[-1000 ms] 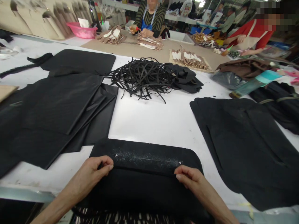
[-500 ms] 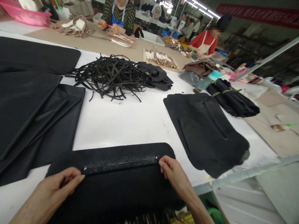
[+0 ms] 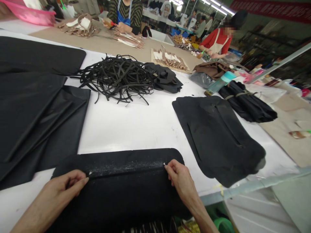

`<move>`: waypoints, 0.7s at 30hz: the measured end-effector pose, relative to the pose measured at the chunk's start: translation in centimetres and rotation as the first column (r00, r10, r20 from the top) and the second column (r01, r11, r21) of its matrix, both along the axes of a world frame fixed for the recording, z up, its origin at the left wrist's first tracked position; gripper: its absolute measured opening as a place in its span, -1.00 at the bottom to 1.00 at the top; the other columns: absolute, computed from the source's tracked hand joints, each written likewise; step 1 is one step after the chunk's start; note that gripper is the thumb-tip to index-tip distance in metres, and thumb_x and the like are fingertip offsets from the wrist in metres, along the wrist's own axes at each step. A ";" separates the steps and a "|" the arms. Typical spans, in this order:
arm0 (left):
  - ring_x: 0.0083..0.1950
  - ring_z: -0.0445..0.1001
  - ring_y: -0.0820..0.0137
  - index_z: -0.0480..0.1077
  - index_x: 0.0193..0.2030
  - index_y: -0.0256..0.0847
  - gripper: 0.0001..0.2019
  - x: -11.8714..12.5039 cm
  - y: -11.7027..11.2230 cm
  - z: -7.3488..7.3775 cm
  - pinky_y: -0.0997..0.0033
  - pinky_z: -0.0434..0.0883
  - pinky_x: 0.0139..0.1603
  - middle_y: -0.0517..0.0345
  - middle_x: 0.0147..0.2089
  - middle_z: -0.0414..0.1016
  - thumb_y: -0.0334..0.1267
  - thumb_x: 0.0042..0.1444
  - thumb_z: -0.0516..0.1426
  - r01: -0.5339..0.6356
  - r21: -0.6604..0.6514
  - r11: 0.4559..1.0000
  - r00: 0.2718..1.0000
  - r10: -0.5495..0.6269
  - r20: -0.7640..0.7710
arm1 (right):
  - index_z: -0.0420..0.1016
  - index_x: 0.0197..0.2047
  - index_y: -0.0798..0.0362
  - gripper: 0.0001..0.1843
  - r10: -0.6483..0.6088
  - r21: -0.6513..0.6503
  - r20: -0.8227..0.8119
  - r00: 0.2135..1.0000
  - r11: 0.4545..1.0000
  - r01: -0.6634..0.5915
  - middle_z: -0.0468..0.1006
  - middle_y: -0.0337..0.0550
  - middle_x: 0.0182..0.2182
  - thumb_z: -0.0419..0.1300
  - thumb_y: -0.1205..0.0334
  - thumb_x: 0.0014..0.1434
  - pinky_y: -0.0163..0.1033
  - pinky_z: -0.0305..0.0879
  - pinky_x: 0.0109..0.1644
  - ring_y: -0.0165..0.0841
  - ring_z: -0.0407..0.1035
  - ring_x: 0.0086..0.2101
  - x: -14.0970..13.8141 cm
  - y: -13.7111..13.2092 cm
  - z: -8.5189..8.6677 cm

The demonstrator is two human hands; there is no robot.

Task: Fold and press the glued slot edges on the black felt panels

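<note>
**Both hands pinch a fold in a black fabric panel at the near edge of the table**

The left hand (image 3: pixel 64 186) and the right hand (image 3: pixel 178 176) each grip the folded edge of a black fabric panel (image 3: pixel 126 194) that lies at the near edge of the white table (image 3: pixel 136 126) and hangs over it toward the person. The left hand has its fingers closed on the left end of the fold, thumb and forefinger pressed together on the cloth. The right hand pinches the right end of the fold, fingertips narrow and closed on the fabric. A pale chalk line (image 3: pixel 126 166) runs along the panel just beyond the fold, between the two hands.

Just beside the panel, toward the left edge of the table, lies a stack of black sheets (image 3: pixel 36 113), overlapping and fanned out. Toward the right edge lies another black panel (image 3: pixel 216 136), flat, apart from the one held. Near the middle of the table, farther back, sits a tangle of black strips (image 3: pixel 116 77), with a crumpled black cloth (image 3: pixel 165 79) touching its right side. A black bundle (image 3: pixel 246 102) tied with bands lies near the far right edge, with a teal bottle (image 3: pixel 220 82) just beside it.

At the far side, a person in a striped top (image 3: pixel 125 13) and a person in red (image 3: pixel 215 40) work over brown pieces (image 3: pixel 170 60) on a tan sheet.
</note>
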State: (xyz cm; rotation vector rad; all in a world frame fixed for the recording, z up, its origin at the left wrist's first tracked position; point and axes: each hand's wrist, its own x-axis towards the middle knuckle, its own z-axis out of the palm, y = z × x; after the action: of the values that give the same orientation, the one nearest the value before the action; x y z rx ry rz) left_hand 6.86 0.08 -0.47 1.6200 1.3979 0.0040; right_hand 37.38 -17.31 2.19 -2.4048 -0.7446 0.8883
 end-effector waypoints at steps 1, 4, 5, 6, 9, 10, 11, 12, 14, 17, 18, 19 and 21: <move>-0.52 0.21 0.38 0.32 -0.47 -0.17 -0.54 0.4 0.0 0.6 0.46 0.16 -0.51 0.27 -0.60 0.19 0.24 -0.14 -0.01 0.007 -0.024 1.000 1.000 -0.007 -0.001 | 0.20 -0.54 -0.01 -0.73 0.015 -0.010 0.006 1.000 1.000 -0.015 0.30 -0.37 -0.67 -0.01 0.08 0.15 -0.37 0.06 -0.56 -0.48 0.21 -0.64 0.0 0.0 0.0; -0.50 0.15 0.40 0.28 -0.50 -0.18 -0.58 1.2 0.0 2.2 0.47 0.11 -0.50 0.28 -0.60 0.14 0.18 -0.13 -0.02 0.011 -0.026 1.000 1.000 -0.011 0.007 | 0.20 -0.53 -0.01 -0.72 0.049 -0.046 0.013 0.999 0.998 -0.048 0.28 -0.37 -0.67 -0.02 0.05 0.15 -0.36 0.06 -0.56 -0.47 0.20 -0.64 0.2 0.0 0.1; -0.50 0.14 0.41 0.28 -0.50 -0.18 -0.60 1.3 -0.1 2.6 0.47 0.10 -0.50 0.29 -0.59 0.13 0.16 -0.11 -0.02 0.014 -0.018 1.000 1.000 -0.013 0.014 | 0.21 -0.52 -0.02 -0.72 0.056 -0.055 0.010 0.998 0.997 -0.055 0.29 -0.37 -0.67 -0.03 0.04 0.15 -0.36 0.07 -0.56 -0.46 0.20 -0.63 0.3 0.0 0.1; -0.50 0.12 0.41 0.27 -0.50 -0.18 -0.61 1.4 -0.1 2.9 0.47 0.08 -0.51 0.29 -0.59 0.12 0.14 -0.09 -0.03 0.016 -0.013 1.000 1.000 -0.016 0.022 | 0.22 -0.52 -0.02 -0.72 0.064 -0.064 0.009 0.998 0.996 -0.063 0.28 -0.37 -0.67 -0.03 0.03 0.14 -0.36 0.07 -0.56 -0.46 0.21 -0.63 0.3 0.0 0.0; -0.51 0.10 0.43 0.27 -0.49 -0.18 -0.66 1.3 -0.2 3.0 0.47 0.06 -0.51 0.31 -0.58 0.10 0.07 -0.03 -0.04 0.023 -0.001 1.000 0.999 -0.023 0.036 | 0.20 -0.53 -0.02 -0.69 0.084 -0.081 0.013 0.996 0.993 -0.083 0.27 -0.37 -0.68 -0.04 0.00 0.14 -0.36 0.08 -0.54 -0.45 0.22 -0.63 0.6 0.0 -0.2; -0.52 0.10 0.43 0.27 -0.49 -0.18 -0.68 1.3 -0.2 2.9 0.47 0.05 -0.51 0.32 -0.58 0.10 0.05 -0.02 -0.03 0.020 0.008 1.000 0.999 -0.021 0.040 | 0.19 -0.53 -0.02 -0.68 0.091 -0.087 0.014 0.996 0.992 -0.090 0.27 -0.37 -0.67 -0.05 -0.01 0.15 -0.35 0.08 -0.54 -0.45 0.22 -0.63 0.6 0.0 -0.3; -0.52 0.10 0.44 0.26 -0.49 -0.18 -0.70 1.2 -0.3 2.8 0.47 0.05 -0.52 0.32 -0.58 0.10 0.02 -0.01 -0.03 0.017 0.018 1.000 0.999 -0.017 0.045 | 0.18 -0.53 -0.02 -0.68 0.098 -0.091 0.013 0.995 0.991 -0.097 0.27 -0.37 -0.67 -0.05 -0.02 0.15 -0.35 0.09 -0.54 -0.45 0.22 -0.63 0.7 0.0 -0.3; -0.52 0.11 0.44 0.26 -0.49 -0.18 -0.71 1.2 -0.3 2.6 0.47 0.05 -0.51 0.32 -0.59 0.11 0.00 0.00 -0.03 0.012 0.027 1.000 0.999 -0.014 0.049 | 0.19 -0.52 -0.02 -0.67 0.106 -0.091 0.008 0.994 0.990 -0.105 0.27 -0.36 -0.66 -0.06 -0.04 0.15 -0.35 0.09 -0.54 -0.45 0.22 -0.62 0.7 -0.1 -0.4; -0.53 0.13 0.43 0.27 -0.50 -0.18 -0.74 1.1 -0.3 2.3 0.47 0.06 -0.51 0.32 -0.60 0.13 -0.03 -0.01 -0.01 -0.001 0.042 0.999 0.998 -0.001 0.061 | 0.20 -0.51 -0.03 -0.66 0.125 -0.090 -0.003 0.992 0.988 -0.125 0.28 -0.36 -0.65 -0.06 -0.06 0.14 -0.34 0.11 -0.53 -0.44 0.23 -0.61 0.8 -0.2 -0.5; -0.54 0.15 0.43 0.27 -0.51 -0.18 -0.77 1.2 -0.4 2.2 0.47 0.06 -0.52 0.33 -0.62 0.16 -0.08 -0.02 0.00 -0.024 0.056 0.998 0.997 0.019 0.081 | 0.22 -0.50 -0.03 -0.64 0.147 -0.109 -0.010 0.989 0.983 -0.147 0.30 -0.35 -0.65 -0.07 -0.11 0.14 -0.33 0.13 -0.51 -0.42 0.26 -0.61 1.1 -0.5 -0.8; -0.55 0.15 0.43 0.27 -0.52 -0.18 -0.79 1.2 -0.5 2.3 0.47 0.06 -0.52 0.33 -0.62 0.16 -0.10 -0.02 0.01 -0.029 0.066 0.997 0.996 0.024 0.084 | 0.23 -0.49 -0.04 -0.63 0.152 -0.118 -0.006 0.988 0.981 -0.152 0.31 -0.35 -0.65 -0.07 -0.13 0.14 -0.32 0.14 -0.51 -0.42 0.27 -0.61 1.3 -0.6 -0.9; -0.55 0.16 0.43 0.27 -0.53 -0.18 -0.80 1.2 -0.5 2.3 0.47 0.06 -0.52 0.32 -0.63 0.17 -0.12 -0.02 0.01 -0.033 0.081 0.996 0.996 0.027 0.083 | 0.25 -0.48 -0.04 -0.62 0.158 -0.127 -0.005 0.987 0.979 -0.157 0.32 -0.35 -0.65 -0.08 -0.14 0.13 -0.32 0.14 -0.50 -0.41 0.27 -0.61 1.5 -0.7 -1.1; -0.54 0.19 0.43 0.27 -0.54 -0.18 -0.82 1.3 -0.5 2.5 0.46 0.07 -0.51 0.32 -0.63 0.19 -0.16 -0.03 0.01 -0.039 0.108 0.993 0.997 0.031 0.075 | 0.28 -0.46 -0.04 -0.60 0.177 -0.149 -0.010 0.984 0.973 -0.176 0.35 -0.34 -0.64 -0.08 -0.17 0.13 -0.31 0.16 -0.49 -0.41 0.29 -0.60 2.0 -0.9 -1.6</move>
State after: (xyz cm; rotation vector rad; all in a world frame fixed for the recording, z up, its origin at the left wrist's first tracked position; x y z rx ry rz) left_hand 8.21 -0.47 2.07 1.6678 1.3897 0.1619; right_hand 39.36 -18.17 0.58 -2.4994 -0.9355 1.0436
